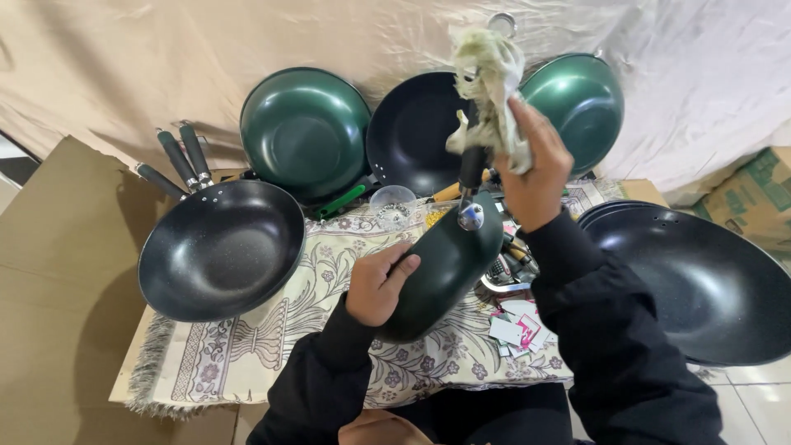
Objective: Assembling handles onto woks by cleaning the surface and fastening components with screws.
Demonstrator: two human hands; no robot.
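Observation:
My left hand (379,284) grips the rim of a dark green pan (445,268), held on edge over a patterned cloth (272,346). The pan's dark handle (472,165) points up and away from me. My right hand (535,169) is closed around a crumpled pale rag (488,78) and presses it against the upper part of that handle. Both arms wear black sleeves.
A stack of black pans with grey handles (218,251) lies at the left. Two green pans (305,132) (581,99) and a black one (412,132) lean on a beige backdrop. Large black pans (700,280) are stacked at the right. A glass cup (393,202), small tools and cards lie between; a cardboard box (758,198) is far right.

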